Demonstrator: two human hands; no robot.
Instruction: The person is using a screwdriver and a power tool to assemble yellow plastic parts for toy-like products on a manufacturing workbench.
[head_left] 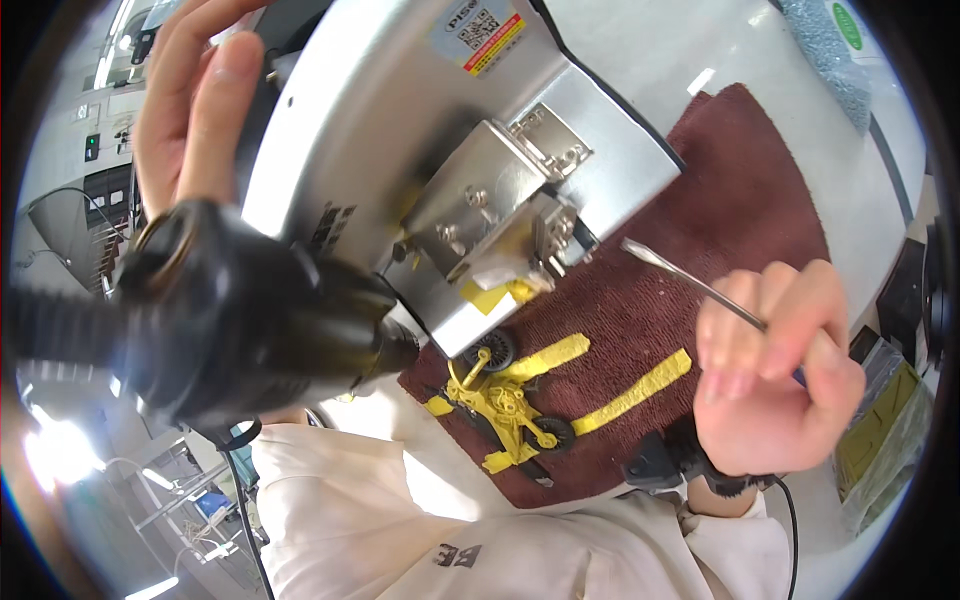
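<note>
My right hand (775, 370) is closed around a slim metal tool (685, 275) with a flattened, blade-like tip, perhaps a small spatula. Its tip points left toward a silver machine (400, 90), which stands tilted in the view. On the machine's face sits a hinged metal bracket (490, 200) with screws and a small yellow piece (485, 297) at its lower end. At the upper left, my left hand (200, 110) curls around the machine's far edge; its contact is partly hidden. Below the bracket lies a yellow wheeled model (510, 410) with black wheels and two long yellow strips.
A black cylindrical device (260, 310) on a ribbed hose blocks much of the left side. A brown cloth (740, 190) covers part of the white table. Bluish packaging (825, 60) lies at the far right, and a clear bag (890, 430) is near my right wrist.
</note>
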